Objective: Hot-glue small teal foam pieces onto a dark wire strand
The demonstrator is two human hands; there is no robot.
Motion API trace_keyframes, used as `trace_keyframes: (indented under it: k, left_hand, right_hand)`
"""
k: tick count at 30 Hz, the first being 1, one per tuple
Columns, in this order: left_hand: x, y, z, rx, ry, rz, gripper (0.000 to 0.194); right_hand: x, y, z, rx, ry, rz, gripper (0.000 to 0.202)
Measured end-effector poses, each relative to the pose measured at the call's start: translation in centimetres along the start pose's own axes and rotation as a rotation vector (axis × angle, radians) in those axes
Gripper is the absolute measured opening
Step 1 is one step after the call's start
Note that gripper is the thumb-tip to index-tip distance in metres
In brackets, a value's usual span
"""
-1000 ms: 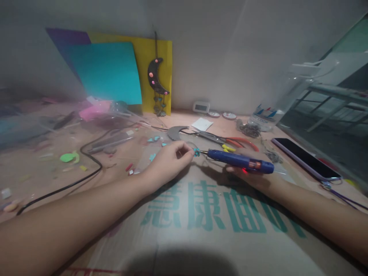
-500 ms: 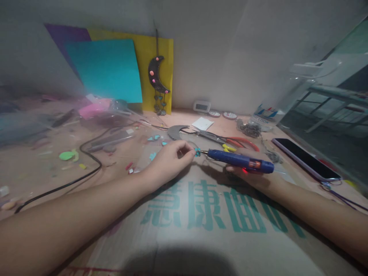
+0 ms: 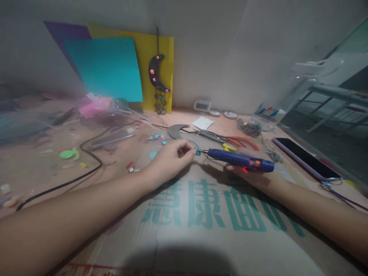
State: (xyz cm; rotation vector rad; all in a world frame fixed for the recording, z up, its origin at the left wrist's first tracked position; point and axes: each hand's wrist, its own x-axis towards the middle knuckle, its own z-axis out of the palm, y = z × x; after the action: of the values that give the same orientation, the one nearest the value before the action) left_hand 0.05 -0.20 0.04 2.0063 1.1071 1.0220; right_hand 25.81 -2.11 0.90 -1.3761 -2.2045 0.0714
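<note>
Between the thumb and finger of my left hand (image 3: pixel 176 157) a small teal flower-shaped piece (image 3: pixel 197 151) is pinched. My right hand (image 3: pixel 253 174) is wrapped round a blue glue gun (image 3: pixel 238 159) with a red light glowing beneath it. The gun's metal tip points left and meets the teal piece, or nearly so. Behind my left hand lie more small teal pieces (image 3: pixel 153 155) and a grey crescent (image 3: pixel 176 131).
Pliers with orange handles (image 3: pixel 243 142), a white paper square (image 3: pixel 202 123) and a chain (image 3: pixel 248 128) lie behind. At right are a phone (image 3: pixel 306 159) and a clear jug (image 3: pixel 296 92). A black cord (image 3: pixel 63 186) crosses the left side. A crescent ornament (image 3: pixel 156 74) hangs before yellow paper.
</note>
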Motion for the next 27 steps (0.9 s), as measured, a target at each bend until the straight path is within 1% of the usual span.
trace_keyframes:
  k: [3, 10, 17, 21, 23, 27]
  left_hand:
    - [-0.02, 0.04, 0.01, 0.006, -0.004, -0.003, 0.013]
    - [-0.05, 0.13, -0.05, 0.009, -0.010, -0.004, 0.013]
    - [-0.04, 0.13, -0.01, 0.014, -0.006, -0.001, 0.014]
    - [-0.06, 0.09, 0.04, 0.013, -0.005, 0.006, 0.014]
    - [-0.06, 0.07, 0.04, 0.010, -0.003, 0.009, 0.014]
    - [-0.07, 0.16, -0.02, 0.014, -0.005, 0.004, 0.014]
  right_hand:
    - [-0.04, 0.06, 0.03, 0.020, 0.005, -0.021, 0.024]
    - [-0.05, -0.20, -0.06, 0.044, -0.018, 0.030, 0.024]
    - [0.00, -0.43, -0.27, 0.077, -0.021, 0.001, 0.021]
    - [-0.02, -0.47, -0.44, 0.067, -0.037, 0.021, 0.021]
    - [-0.02, -0.44, -0.38, 0.060, -0.033, 0.021, 0.021]
    - [0.04, -0.17, 0.03, 0.073, 0.014, -0.011, 0.020]
